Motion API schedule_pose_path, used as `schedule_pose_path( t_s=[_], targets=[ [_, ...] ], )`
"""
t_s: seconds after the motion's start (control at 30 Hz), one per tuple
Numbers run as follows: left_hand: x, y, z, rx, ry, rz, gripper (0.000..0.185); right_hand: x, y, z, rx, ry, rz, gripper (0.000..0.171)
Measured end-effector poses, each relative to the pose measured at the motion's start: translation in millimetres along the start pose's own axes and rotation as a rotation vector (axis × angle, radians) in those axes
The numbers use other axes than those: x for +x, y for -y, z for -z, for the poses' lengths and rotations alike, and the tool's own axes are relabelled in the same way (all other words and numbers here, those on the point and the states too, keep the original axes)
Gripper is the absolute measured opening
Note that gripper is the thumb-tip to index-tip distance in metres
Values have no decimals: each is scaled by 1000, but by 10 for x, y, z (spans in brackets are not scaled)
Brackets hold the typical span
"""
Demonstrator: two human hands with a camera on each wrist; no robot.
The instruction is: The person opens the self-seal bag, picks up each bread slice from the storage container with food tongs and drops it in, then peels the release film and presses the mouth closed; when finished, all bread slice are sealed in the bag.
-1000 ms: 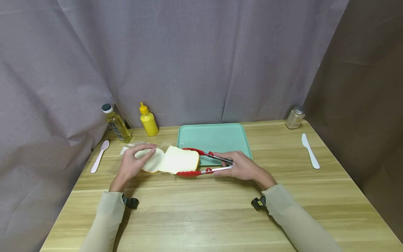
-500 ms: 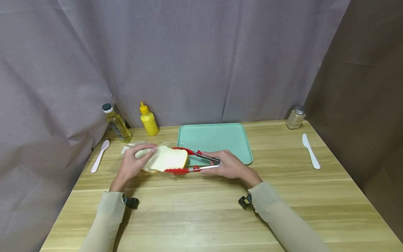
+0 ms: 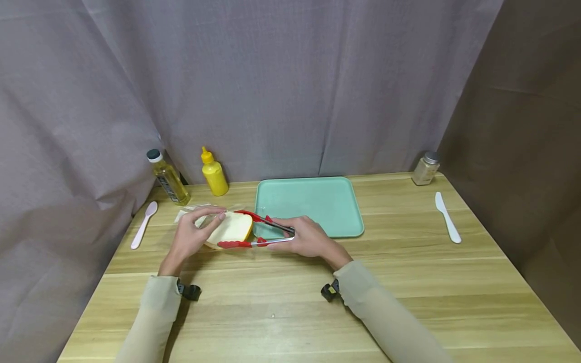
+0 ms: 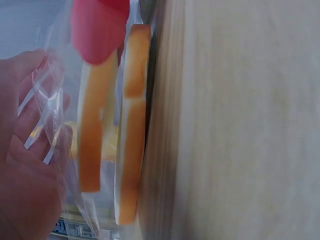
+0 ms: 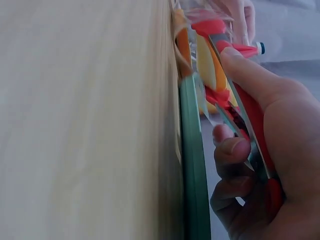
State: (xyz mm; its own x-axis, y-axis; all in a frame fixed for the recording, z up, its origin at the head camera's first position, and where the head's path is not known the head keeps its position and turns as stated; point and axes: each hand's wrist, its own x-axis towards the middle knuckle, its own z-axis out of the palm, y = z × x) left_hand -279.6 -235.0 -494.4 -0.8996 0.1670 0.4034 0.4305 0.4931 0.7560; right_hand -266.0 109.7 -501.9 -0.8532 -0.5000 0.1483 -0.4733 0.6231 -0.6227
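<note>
My left hand [image 3: 192, 234] pinches the raised edge of a clear plastic bag [image 4: 56, 95]. My right hand [image 3: 310, 241] grips metal tongs with red tips [image 3: 234, 245]. Between those tips a slice of bread [image 3: 235, 227] is held by two opposite edges, level and partly inside the bag's mouth. The left wrist view shows this slice [image 4: 92, 145] above a second slice [image 4: 132, 155], which lies low in the bag near the table, with a small gap between them. In the head view the second slice is mostly hidden by the upper one and my left hand.
A green tray [image 3: 313, 201] lies right behind the tongs. A yellow squeeze bottle [image 3: 215, 175] and an oil bottle [image 3: 170, 181] stand at the back left, near a pink spoon [image 3: 145, 225]. To the right are a spice jar [image 3: 425, 169] and a white knife [image 3: 447, 218].
My right hand has moved left with the tongs, carrying the bread slice over the second slice and into the bag's mouth. My left hand has stayed in place.
</note>
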Motion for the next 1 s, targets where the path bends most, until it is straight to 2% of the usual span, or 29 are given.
schedule_pose_path(
  t_s=[0.17, 0.53, 1.0],
  targets=[
    [-6, 11, -4, -19, -6, -4, 19, 66, 71, -76, -8, -10, 8, 82],
    [7, -1, 4, 5, -53, -36, 17, 130, 169, -168, -41, -17, -12, 83],
    [2, -9, -6, 12, -24, 2, 17, 134, 235, -240, -71, -29, -17, 92]
  ],
)
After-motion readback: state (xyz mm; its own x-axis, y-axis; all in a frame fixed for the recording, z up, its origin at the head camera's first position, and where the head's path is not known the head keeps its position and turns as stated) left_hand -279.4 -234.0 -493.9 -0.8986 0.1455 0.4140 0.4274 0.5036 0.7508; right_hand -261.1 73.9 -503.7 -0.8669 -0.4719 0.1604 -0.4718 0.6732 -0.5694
